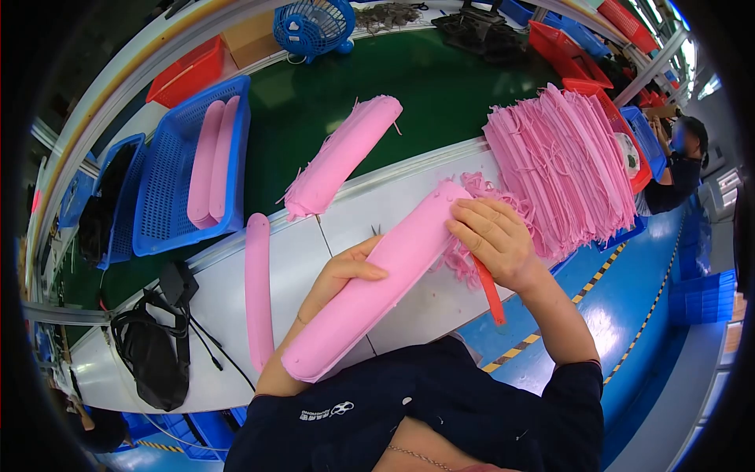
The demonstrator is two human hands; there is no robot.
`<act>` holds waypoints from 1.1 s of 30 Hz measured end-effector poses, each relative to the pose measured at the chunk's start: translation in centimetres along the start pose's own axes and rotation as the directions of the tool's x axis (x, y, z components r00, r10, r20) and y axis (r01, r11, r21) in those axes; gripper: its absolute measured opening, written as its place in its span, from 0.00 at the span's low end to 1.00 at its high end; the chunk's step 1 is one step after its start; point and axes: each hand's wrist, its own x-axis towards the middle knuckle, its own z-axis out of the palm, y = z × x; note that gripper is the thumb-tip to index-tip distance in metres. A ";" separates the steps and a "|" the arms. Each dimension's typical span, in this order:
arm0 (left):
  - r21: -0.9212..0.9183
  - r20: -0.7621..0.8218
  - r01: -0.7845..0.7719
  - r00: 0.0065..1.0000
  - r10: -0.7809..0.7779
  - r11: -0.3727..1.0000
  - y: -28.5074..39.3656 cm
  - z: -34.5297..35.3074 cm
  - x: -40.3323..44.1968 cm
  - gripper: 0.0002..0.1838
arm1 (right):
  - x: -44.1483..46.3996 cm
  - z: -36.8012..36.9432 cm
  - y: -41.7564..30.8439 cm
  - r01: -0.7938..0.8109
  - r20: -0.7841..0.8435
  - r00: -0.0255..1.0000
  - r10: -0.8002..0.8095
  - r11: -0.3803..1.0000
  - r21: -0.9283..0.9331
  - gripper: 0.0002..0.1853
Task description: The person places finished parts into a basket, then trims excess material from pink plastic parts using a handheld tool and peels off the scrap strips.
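A long pink foam-like piece (377, 283) lies slantwise in front of my body. My left hand (346, 271) is wrapped round its middle, thumb on top. My right hand (494, 240) presses its fingers near the upper end, and a red-handled tool (489, 293) sticks out below that palm. Curled pink scraps (464, 263) lie beneath and beside the right hand. Another pink piece (342, 157) with frayed edges rests farther back, and a slim pink strip (258, 291) lies to the left. A large stack of frayed pink pieces (554, 169) is at the right.
A blue basket (238, 169) holding two smooth pink pieces stands at the left. A black bag with cables (161, 358) lies at the front left. A blue fan (314, 27) and red bins (550, 51) are at the back. A person (680, 169) is at the far right.
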 end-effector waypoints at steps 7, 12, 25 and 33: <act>-0.019 -0.012 -0.012 1.000 0.011 1.000 -0.7 -0.3 0.0 0.28 | -3.0 1.9 3.7 -0.456 -0.438 0.726 0.530 0.848 0.270 0.10; 0.424 -0.118 -0.040 0.988 0.099 0.905 -0.4 -0.8 -0.2 0.27 | -3.4 3.6 0.1 -0.423 0.137 0.215 0.967 -0.034 0.905 0.11; 0.595 -0.054 -0.053 0.993 0.105 0.802 -0.9 0.6 -0.6 0.28 | -0.5 4.6 -3.3 -0.466 0.179 0.441 0.880 0.054 0.883 0.09; 0.671 -0.034 -0.055 0.994 0.106 0.740 -0.7 0.8 -1.0 0.28 | -0.1 3.5 -3.4 -0.562 0.099 0.529 0.843 0.260 0.785 0.08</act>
